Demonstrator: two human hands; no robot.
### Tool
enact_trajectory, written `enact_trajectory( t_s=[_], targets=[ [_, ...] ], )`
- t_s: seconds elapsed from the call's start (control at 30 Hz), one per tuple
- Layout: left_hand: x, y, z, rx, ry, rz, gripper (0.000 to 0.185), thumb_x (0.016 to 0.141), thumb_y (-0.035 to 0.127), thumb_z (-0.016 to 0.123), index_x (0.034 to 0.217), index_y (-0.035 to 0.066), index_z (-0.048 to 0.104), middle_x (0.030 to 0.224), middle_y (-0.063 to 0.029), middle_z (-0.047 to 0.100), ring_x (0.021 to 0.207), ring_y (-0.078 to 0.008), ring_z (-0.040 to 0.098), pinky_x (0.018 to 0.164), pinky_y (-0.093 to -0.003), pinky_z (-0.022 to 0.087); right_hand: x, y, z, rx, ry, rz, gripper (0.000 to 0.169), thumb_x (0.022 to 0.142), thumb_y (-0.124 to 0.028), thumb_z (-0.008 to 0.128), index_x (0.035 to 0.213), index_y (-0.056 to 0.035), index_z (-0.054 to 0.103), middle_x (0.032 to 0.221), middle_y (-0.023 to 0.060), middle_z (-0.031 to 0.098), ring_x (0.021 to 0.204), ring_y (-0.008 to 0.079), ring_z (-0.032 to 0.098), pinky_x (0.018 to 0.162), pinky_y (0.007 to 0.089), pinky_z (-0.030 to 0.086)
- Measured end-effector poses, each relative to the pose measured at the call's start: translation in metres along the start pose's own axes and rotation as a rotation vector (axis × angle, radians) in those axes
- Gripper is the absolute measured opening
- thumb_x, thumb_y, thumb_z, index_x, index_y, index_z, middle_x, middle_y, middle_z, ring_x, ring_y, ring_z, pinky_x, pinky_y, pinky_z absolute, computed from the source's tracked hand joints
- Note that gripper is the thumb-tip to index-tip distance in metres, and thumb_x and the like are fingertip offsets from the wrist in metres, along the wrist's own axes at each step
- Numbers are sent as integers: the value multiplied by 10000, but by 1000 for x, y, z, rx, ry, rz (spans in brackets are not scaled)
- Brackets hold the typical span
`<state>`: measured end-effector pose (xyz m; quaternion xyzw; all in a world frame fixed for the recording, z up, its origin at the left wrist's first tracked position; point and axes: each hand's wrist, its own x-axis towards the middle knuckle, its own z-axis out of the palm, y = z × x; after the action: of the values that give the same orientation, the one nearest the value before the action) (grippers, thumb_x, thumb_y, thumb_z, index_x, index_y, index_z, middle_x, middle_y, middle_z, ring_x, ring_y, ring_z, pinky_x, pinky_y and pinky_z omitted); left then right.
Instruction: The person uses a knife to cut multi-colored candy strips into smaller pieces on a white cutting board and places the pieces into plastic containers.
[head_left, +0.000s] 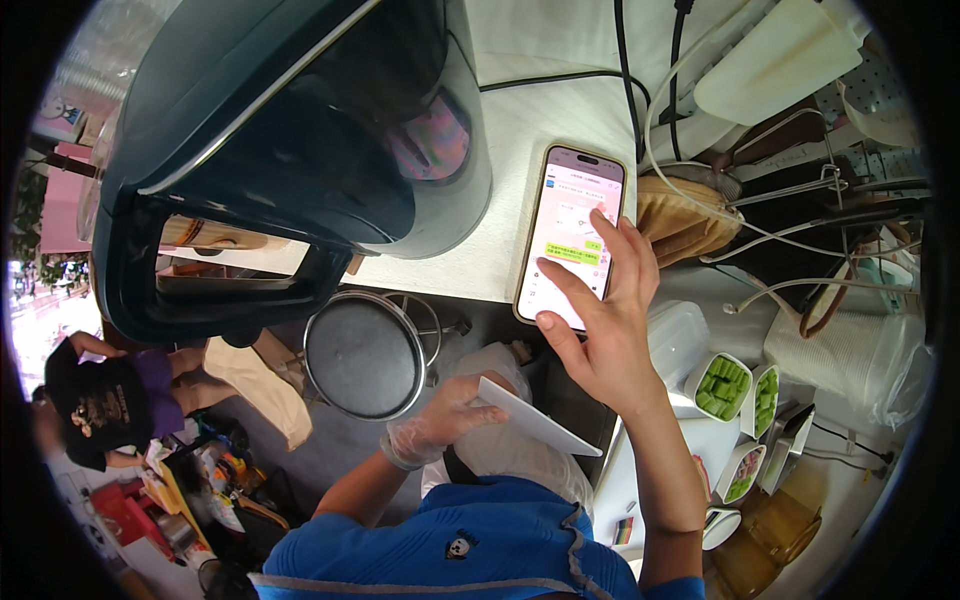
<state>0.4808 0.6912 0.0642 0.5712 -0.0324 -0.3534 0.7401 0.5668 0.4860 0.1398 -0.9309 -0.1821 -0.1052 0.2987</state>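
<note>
My bare right hand (611, 311) is spread over a smartphone (574, 232) that lies face up on a white surface (506, 259). Its fingertips are on or just above the lit screen, which bears writing. My left hand (446, 420) wears a clear plastic glove and grips a flat white panel or tray (536, 420) by its upper left end, in front of my body. Left of the phone stands a large dark teal appliance (300, 142) with a loop handle. What the panel is made of cannot be told.
A round black stool (364, 354) stands below the appliance. White tubs of cut green food (722, 387) sit at the right, near stacked clear lids (832, 364). Black cables (566, 76) cross the white surface. A person (112, 397) stands at the far left.
</note>
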Motion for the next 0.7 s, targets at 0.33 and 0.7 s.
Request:
enact_trajectory(
  t_s=[0.33,0.7],
  targets=[
    [-3,-2,-2,-45,34,-3,107,818,79,674,864,-13,643,913,-124,617,905,-244,583,811,-357,450,-19,10,-9,120,137,54,235,774,-177,677,987,-77,666,1342,177,436,1248,427,360,1025,518,292],
    [4,-7,-4,57,-50,62,153,847,73,652,973,-2,609,919,-58,609,886,-131,569,792,-268,445,-53,-5,-6,56,38,98,294,794,-238,657,1055,-108,691,1372,214,391,1265,442,317,1055,517,256]
  ],
)
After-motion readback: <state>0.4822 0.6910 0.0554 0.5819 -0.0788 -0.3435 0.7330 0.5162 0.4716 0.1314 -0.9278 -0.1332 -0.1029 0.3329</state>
